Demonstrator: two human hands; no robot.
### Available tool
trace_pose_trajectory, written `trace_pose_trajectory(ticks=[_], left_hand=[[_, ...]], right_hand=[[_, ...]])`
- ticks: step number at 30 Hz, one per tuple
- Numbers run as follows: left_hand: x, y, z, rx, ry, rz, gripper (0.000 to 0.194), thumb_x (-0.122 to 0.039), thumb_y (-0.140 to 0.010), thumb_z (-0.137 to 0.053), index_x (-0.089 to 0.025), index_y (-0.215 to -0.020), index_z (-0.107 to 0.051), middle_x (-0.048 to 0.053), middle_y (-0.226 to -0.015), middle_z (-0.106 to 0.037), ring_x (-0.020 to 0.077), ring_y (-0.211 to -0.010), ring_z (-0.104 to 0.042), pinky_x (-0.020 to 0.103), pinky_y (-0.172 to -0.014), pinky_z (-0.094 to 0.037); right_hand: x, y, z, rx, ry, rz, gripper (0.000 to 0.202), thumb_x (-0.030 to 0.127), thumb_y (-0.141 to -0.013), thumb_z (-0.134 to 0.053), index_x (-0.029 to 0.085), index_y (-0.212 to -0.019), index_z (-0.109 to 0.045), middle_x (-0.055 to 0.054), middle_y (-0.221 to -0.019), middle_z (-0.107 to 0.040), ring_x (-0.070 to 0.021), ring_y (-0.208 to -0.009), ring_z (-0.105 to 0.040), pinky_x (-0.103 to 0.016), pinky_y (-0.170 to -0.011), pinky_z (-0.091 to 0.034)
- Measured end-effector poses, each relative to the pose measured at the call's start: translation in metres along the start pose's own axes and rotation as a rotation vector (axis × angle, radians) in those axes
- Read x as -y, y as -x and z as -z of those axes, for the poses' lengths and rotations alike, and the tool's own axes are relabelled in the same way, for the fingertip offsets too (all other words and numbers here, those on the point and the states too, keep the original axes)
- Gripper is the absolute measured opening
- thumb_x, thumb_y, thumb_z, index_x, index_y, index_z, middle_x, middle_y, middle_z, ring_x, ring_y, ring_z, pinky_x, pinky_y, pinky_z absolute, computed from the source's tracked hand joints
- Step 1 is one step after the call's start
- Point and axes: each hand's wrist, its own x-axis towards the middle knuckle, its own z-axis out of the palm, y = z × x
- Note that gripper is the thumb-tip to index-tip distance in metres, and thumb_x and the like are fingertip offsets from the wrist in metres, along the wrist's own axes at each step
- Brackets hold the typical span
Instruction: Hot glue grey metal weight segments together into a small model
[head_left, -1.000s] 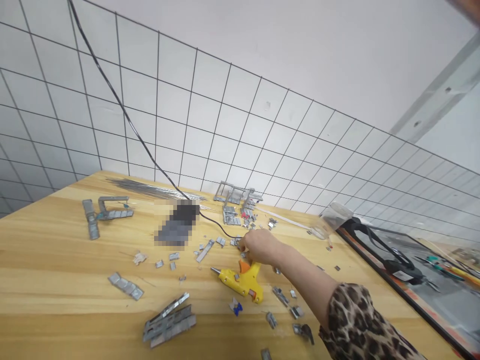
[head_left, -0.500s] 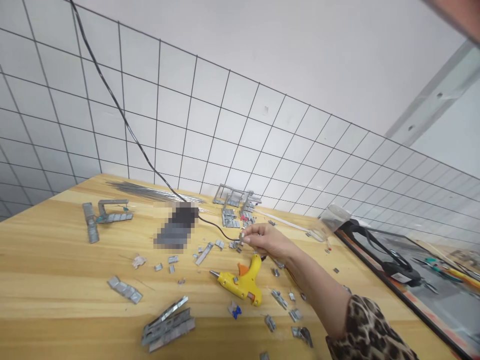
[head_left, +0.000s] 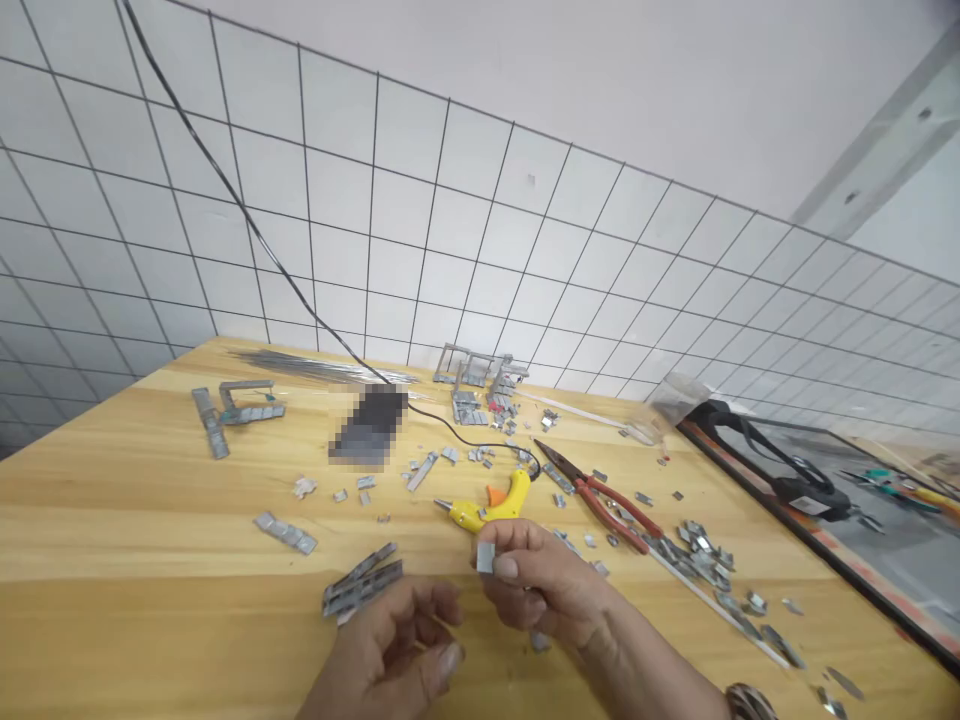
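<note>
My right hand (head_left: 551,585) pinches a small square grey metal piece (head_left: 486,558) between thumb and fingers, its flat face toward me. To the left of it, my left hand (head_left: 394,645) is half curled, thumb apart from the fingers, with nothing visible in it. Just behind the left hand lie several long metal strips (head_left: 364,582), partly covered by it. Beyond my right hand a yellow hot glue gun (head_left: 469,515) with an orange trigger rests on its side, its lower part hidden by the fingers. Long-nose pliers (head_left: 596,495) with red handles lie to the right.
Loose metal pieces (head_left: 697,550) are heaped at the right. Small metal frames (head_left: 469,400) stand at the back, near thin wires (head_left: 300,365). A black cord (head_left: 247,220) crosses the wire mesh (head_left: 450,200). A black-edged tray (head_left: 862,590) borders the right side.
My right hand has drawn back from behind the glue gun toward me, holding the small metal piece. My left hand has come into view, and the pliers are now uncovered.
</note>
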Motion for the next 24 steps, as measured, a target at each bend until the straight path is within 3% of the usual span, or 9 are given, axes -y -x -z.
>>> trace_pose_trajectory(ticks=[5,10,13,16,19,21,24], left_hand=[[-0.011,0.002,-0.003,0.047,0.067,-0.013,0.032,-0.031,-0.070,-0.076,-0.023,-0.099,-0.065,0.001,-0.090,-0.066,0.0163,-0.082,-0.059,0.025,-0.071,-0.045],[-0.021,0.002,-0.003,0.023,-0.043,0.045,0.023,-0.030,-0.070,-0.069,-0.017,-0.087,-0.063,0.002,-0.078,-0.064,0.0151,-0.069,-0.056,0.023,-0.057,-0.045],[-0.035,-0.006,-0.001,0.020,-0.300,-0.011,0.020,-0.034,-0.076,-0.057,-0.015,-0.081,-0.062,0.000,-0.065,-0.058,0.0138,-0.059,-0.053,0.024,-0.052,-0.045],[-0.052,-0.026,0.004,-0.018,-0.642,-0.215,0.021,-0.028,-0.083,-0.046,-0.016,-0.084,-0.063,0.005,-0.077,-0.065,0.0175,-0.071,-0.061,0.028,-0.065,-0.051],[-0.069,-0.053,0.011,-0.016,-0.781,-0.303,0.019,-0.020,-0.082,-0.048,-0.017,-0.090,-0.065,0.007,-0.093,-0.069,0.0206,-0.087,-0.064,0.032,-0.080,-0.051],[-0.079,-0.071,0.013,-0.022,-0.888,-0.361,0.021,-0.015,-0.082,-0.050,-0.017,-0.096,-0.066,0.009,-0.113,-0.067,0.0237,-0.108,-0.059,0.036,-0.096,-0.044],[-0.092,-0.095,0.011,-0.013,-1.049,-0.427,0.024,-0.007,-0.084,-0.047,-0.014,-0.097,-0.066,0.011,-0.115,-0.066,0.0229,-0.111,-0.059,0.038,-0.101,-0.041]], right_hand=[[-0.015,0.004,-0.018,-0.104,0.037,0.008,0.026,0.028,-0.061,-0.085,0.013,-0.075,-0.069,0.007,-0.051,-0.055,-0.0003,-0.036,-0.034,-0.016,-0.034,-0.018],[-0.014,0.007,-0.026,-0.116,0.002,0.050,0.025,0.024,-0.061,-0.085,0.012,-0.075,-0.069,0.007,-0.050,-0.053,0.0003,-0.036,-0.032,-0.015,-0.035,-0.017],[-0.007,0.009,-0.020,-0.086,-0.102,0.081,0.028,0.033,-0.065,-0.082,0.015,-0.078,-0.065,0.011,-0.043,-0.045,-0.0004,-0.033,-0.023,-0.015,-0.032,-0.015],[0.001,0.011,-0.010,-0.059,-0.197,0.115,0.029,0.036,-0.066,-0.080,0.017,-0.077,-0.060,0.012,-0.043,-0.040,-0.0004,-0.034,-0.017,-0.013,-0.031,-0.013],[0.005,0.016,0.000,-0.017,-0.255,0.123,0.028,0.033,-0.067,-0.080,0.017,-0.077,-0.060,0.010,-0.047,-0.046,0.0006,-0.033,-0.018,-0.012,-0.030,-0.014],[0.005,0.022,0.005,0.008,-0.286,0.126,0.026,0.032,-0.068,-0.079,0.016,-0.077,-0.060,0.008,-0.049,-0.050,0.0010,-0.033,-0.020,-0.011,-0.030,-0.014],[0.006,0.034,0.011,0.029,-0.327,0.143,0.023,0.029,-0.070,-0.077,0.016,-0.079,-0.061,0.005,-0.055,-0.056,0.0014,-0.033,-0.023,-0.010,-0.029,-0.015]])
